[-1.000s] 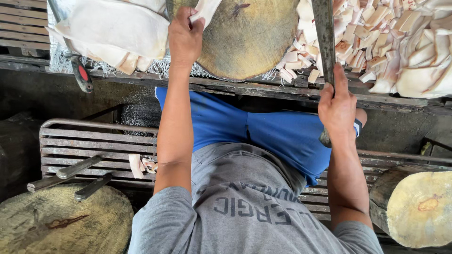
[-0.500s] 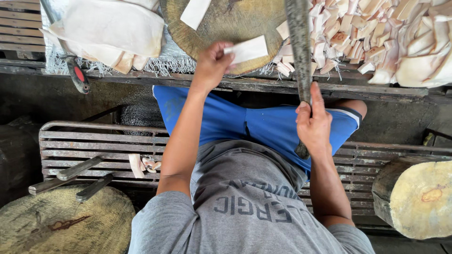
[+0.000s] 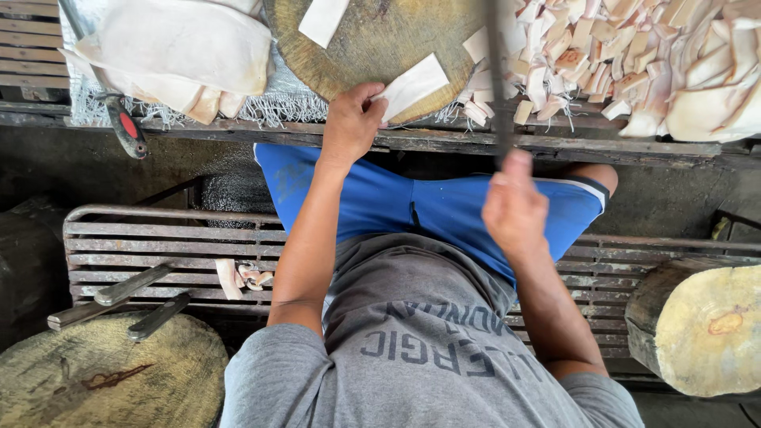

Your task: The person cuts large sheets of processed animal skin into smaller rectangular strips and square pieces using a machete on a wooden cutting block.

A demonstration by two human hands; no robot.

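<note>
The left hand (image 3: 350,125) is pinching a pale flat strip (image 3: 412,85) on the round wooden block (image 3: 372,47) while the right hand (image 3: 514,208) is gripping a blurred long dark blade (image 3: 498,79)

A second round wooden block (image 3: 103,380) with two knives (image 3: 119,297) lower left, a third block (image 3: 709,329) lower right, slatted metal bench (image 3: 158,238) between

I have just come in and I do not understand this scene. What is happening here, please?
A seated person in a grey shirt and blue shorts works at a round wooden chopping block. The left hand pinches a flat white rectangular strip at the block's near edge. The right hand grips a long dark blade, blurred, raised over the block. A heap of cut pale pieces lies right of the block, and larger pale slabs lie to its left.
</note>
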